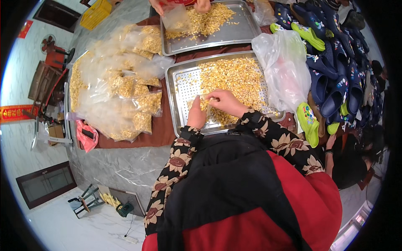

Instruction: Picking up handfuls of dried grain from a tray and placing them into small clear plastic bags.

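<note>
My left hand grips the side of a small clear plastic bag with some corn kernels in it, over the near part of a perforated metal tray. At the bag's upper right, my right hand has its fingertips drawn together; whether they hold the bag or kernels cannot be told. Loose yellow corn kernels cover the middle and right of this tray. Left of it lies a big heap of clear bags filled with kernels.
Beyond, another person's hands work with a bag over a second metal tray of kernels. A crumpled clear plastic bag lies against my tray's right side. Many dark blue and green clogs are piled at right. Someone crouches at lower right.
</note>
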A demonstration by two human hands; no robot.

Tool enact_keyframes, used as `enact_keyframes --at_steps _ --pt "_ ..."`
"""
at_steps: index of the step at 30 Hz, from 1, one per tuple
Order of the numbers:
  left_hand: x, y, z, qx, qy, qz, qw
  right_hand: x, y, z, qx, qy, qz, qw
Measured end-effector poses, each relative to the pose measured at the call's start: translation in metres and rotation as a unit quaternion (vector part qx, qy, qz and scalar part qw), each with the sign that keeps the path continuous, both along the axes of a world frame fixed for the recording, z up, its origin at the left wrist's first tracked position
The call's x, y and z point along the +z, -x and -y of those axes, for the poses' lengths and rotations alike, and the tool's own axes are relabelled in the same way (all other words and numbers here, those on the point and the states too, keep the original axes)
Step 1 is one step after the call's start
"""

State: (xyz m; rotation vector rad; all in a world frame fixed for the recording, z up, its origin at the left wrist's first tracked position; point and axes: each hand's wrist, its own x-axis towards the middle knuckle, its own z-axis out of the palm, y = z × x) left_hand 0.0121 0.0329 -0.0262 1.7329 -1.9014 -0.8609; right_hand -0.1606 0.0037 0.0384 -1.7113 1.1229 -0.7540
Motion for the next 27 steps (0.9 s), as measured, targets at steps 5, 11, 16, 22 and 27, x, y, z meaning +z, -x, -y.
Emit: enact_keyframes --at_steps 5,11,16,22,27 --pt "0.001 -0.005 -0.002 0.02 -0.051 -0.066 0.996 0.01 -0.017 0.002 -0.018 -0.042 0.015 0.999" --pt "0.023 0.0 -0.002 0.041 -0.121 -0.091 0.988 0.004 -0.021 0.001 -0.021 -0.05 0.055 0.997" --pt "0.025 0.001 0.0 0.039 -0.137 -0.1 0.985 -0.001 -0.025 0.0 -0.016 -0.055 0.065 0.996" --pt "0.013 0.0 -0.002 0.042 -0.077 -0.076 0.993 -0.055 0.038 0.034 -0.186 -0.245 0.185 0.933" --pt "0.023 -0.001 -0.002 0.049 -0.111 -0.079 0.989 -0.149 0.114 0.043 -0.237 -0.137 -0.11 0.955"
